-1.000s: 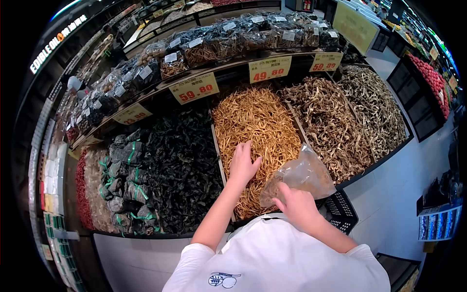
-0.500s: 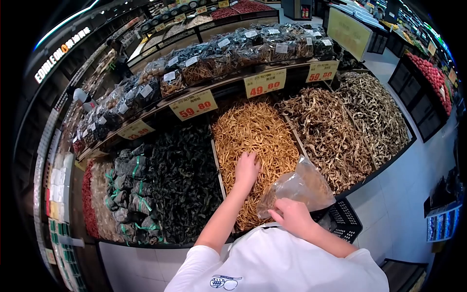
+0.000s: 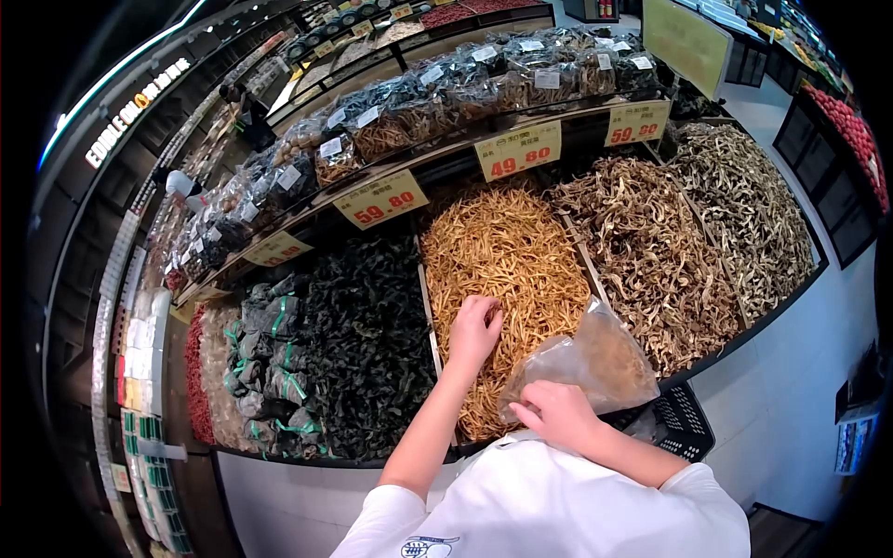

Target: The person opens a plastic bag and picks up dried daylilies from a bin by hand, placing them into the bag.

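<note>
Thin golden dried strips, like dried daylily buds (image 3: 507, 246), fill the bin in front of me. My left hand (image 3: 475, 330) is on the left part of this pile, fingers curled down and thumb bent at the right; the fingertips are hidden, so what they hold cannot be made out. At the bin's front right corner, my right hand (image 3: 558, 411) is closed on the near edge of a clear plastic bag (image 3: 609, 363). The bag leans to the right, with some brownish strips showing through it.
Black dried seaweed-like pieces (image 3: 367, 344) fill the bin to the left, brown dried mushroom-like slices (image 3: 642, 242) the one to the right. Price signs (image 3: 518, 151) and bagged goods (image 3: 456, 98) line the back. A black basket (image 3: 684, 423) sits below the front right edge.
The view has turned slightly, so the bins sit further right. My left hand stays on the golden strips with its thumb more visible. My right hand keeps hold of the bag.
</note>
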